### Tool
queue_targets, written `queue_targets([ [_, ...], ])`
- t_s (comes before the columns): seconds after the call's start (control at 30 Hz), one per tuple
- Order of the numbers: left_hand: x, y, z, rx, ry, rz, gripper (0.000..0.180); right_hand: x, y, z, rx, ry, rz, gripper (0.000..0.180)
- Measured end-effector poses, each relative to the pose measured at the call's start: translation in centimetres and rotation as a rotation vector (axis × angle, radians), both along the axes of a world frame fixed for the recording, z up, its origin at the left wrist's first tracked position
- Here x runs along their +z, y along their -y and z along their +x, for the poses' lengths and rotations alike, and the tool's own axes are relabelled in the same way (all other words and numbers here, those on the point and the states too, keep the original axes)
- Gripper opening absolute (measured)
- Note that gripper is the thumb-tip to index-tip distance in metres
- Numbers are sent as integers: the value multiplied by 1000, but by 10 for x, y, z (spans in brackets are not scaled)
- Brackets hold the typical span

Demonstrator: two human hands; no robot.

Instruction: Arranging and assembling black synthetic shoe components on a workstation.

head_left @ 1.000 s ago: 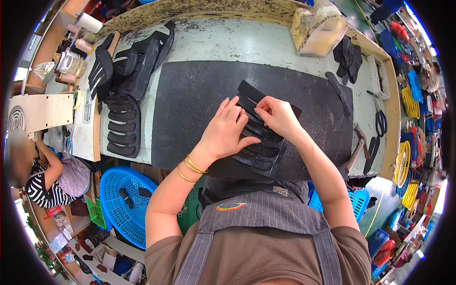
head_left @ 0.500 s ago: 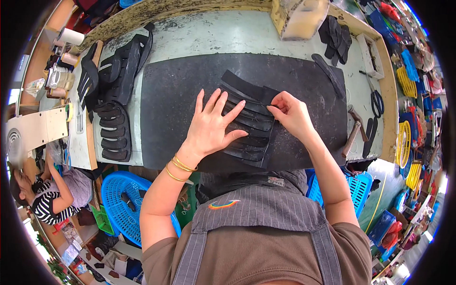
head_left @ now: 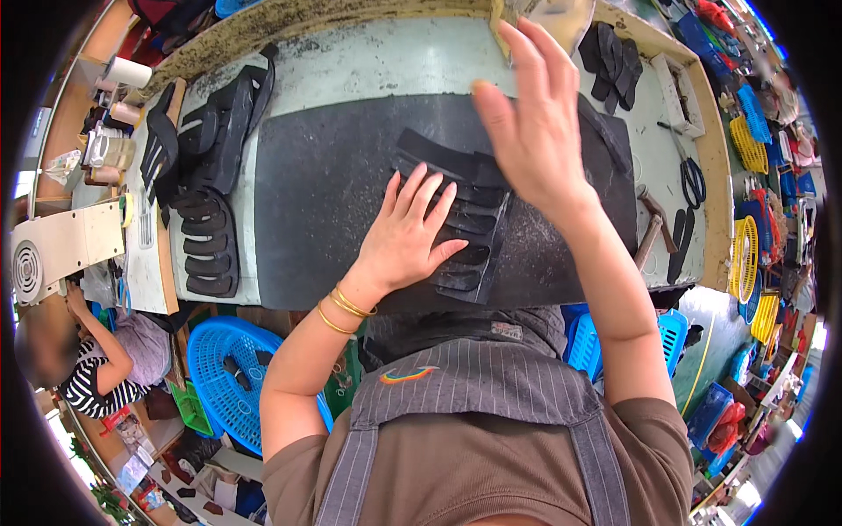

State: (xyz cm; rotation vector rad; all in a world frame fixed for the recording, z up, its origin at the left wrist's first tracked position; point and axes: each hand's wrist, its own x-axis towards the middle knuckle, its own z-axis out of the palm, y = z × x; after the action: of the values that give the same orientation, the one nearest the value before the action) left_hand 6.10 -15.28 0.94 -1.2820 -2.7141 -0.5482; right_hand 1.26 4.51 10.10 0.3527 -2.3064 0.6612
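My left hand (head_left: 403, 232) lies flat with fingers spread on a black slatted piece (head_left: 478, 197), made of several parallel strips. A wider black band (head_left: 438, 155) runs along the far end of the piece, just beyond my left fingertips. Under it all is a large dark mat (head_left: 324, 202). Raised above the mat's far right part, my right hand (head_left: 544, 140) has its fingers apart and holds nothing. Its fingertips overlap the view of a yellowish, smeared container (head_left: 568, 16) at the far edge.
More black slatted pieces (head_left: 208, 241) are at the left. At the right are black-handled scissors (head_left: 693, 180), a hammer (head_left: 651, 232) and a narrow white box (head_left: 680, 96). Blue baskets (head_left: 215, 368) stand below the bench. A person in a striped top (head_left: 92, 381) sits at the left.
My right hand has let go of the black piece's right edge and moved up and away, fingers opening. My left hand stays on the piece, which has shifted slightly.
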Motion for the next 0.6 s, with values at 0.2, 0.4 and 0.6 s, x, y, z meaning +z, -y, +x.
queue_targets([
  [0.2,2,-10,-2,-3,40,-21,76,-110,13,13,68,336,340,72],
  [0.4,-4,-3,7,9,71,-55,82,-82,13,14,159,270,113,75],
  [0.6,1,-22,44,42,295,179,87,-117,3,18,108,406,57,83],
])
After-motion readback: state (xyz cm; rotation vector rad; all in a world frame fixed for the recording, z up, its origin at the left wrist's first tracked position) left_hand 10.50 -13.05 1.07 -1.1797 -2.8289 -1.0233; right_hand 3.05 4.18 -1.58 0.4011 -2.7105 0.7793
